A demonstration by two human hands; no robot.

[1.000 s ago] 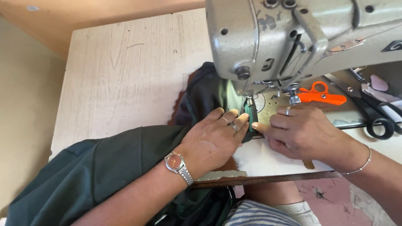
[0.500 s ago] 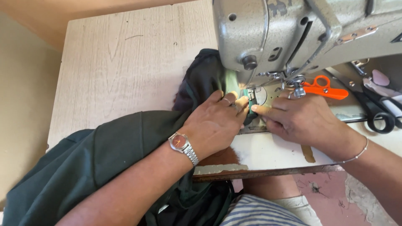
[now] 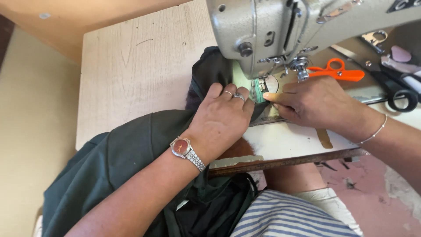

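My left hand, with rings and a wristwatch, lies flat on dark green cloth, pressing it down just left of the needle. My right hand, a thin bangle at its wrist, rests on the machine bed with its fingertips pinching a strip of light green cloth at the presser foot. The grey sewing machine head hangs over both hands. The dark cloth runs under the machine arm and spills off the table over my lap.
Orange snips and black scissors lie on the bed to the right of the machine. The pale wooden table stretches to the left. Striped clothing shows at the bottom; a reddish floor at the lower right.
Both hands have stayed at the needle, guiding the cloth. The view has shifted a little, and the fingers have closed in on the presser foot.
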